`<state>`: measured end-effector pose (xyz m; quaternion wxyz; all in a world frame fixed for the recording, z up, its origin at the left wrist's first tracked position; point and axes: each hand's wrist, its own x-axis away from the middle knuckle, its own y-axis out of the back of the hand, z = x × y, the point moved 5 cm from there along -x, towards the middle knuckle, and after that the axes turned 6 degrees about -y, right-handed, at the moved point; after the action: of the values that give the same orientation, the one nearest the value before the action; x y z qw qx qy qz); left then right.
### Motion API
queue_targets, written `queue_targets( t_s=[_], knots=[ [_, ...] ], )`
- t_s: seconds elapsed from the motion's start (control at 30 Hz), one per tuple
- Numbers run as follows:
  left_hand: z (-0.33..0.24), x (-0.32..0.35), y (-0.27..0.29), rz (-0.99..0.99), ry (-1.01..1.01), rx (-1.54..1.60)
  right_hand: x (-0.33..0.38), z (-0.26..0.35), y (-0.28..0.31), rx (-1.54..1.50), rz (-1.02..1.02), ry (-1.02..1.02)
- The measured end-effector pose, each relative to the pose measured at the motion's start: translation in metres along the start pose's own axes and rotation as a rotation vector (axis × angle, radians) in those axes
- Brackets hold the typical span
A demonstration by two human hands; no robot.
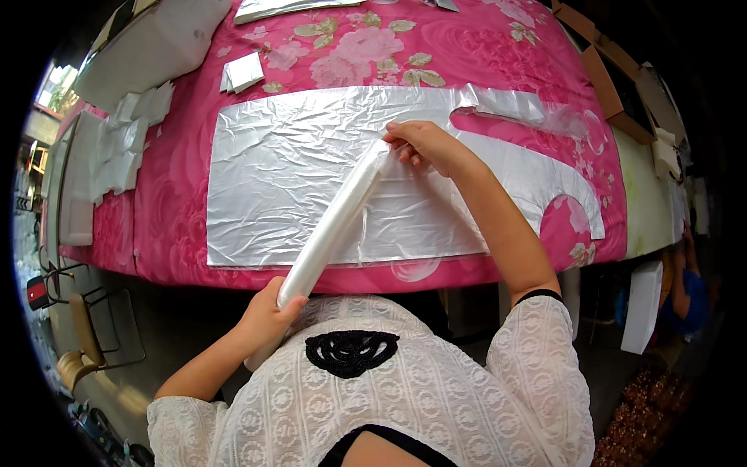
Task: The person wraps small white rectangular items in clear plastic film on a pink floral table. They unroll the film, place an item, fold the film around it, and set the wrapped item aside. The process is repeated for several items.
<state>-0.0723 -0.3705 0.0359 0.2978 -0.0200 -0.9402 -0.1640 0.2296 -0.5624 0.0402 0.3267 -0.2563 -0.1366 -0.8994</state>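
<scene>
A long, narrow strip of shiny, whitish plastic film (331,226), folded or rolled lengthwise, runs at a slant between my hands. Its lower end is gripped by my left hand (268,313), close to my body at the table's front edge. At the upper end, my right hand (426,146) pinches the film between thumb and fingertips; the other fingers curl loosely. Beneath the strip, a large silvery plastic sheet (264,179) lies flat and wrinkled, with curved cutouts at its right end like an apron's. A loose flap (513,107) of film is bunched along its far right edge.
A pink flowered cloth (171,226) covers the table. A small folded white packet (243,72) lies beyond the sheet. Stacked white folded packets (128,140) and a white box (152,54) stand left. Cardboard boxes (618,89) line the right edge. A person in blue (689,300) is far right.
</scene>
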Motion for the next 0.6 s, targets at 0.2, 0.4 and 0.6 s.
queue_targets(
  t_s=[0.2, 0.4, 0.6],
  knots=[
    [-0.006, 0.002, 0.0, -0.039, 0.001, -0.099, 0.002, 0.004, -0.017, 0.126, 0.141, -0.088],
    [-0.006, 0.002, 0.001, -0.004, -0.024, -0.075, 0.003, -0.001, -0.015, 0.058, 0.189, 0.065],
    [0.024, 0.009, 0.006, 0.127, -0.014, -0.015, 0.0, -0.005, 0.079, 0.112, -0.245, 0.161]
  ],
)
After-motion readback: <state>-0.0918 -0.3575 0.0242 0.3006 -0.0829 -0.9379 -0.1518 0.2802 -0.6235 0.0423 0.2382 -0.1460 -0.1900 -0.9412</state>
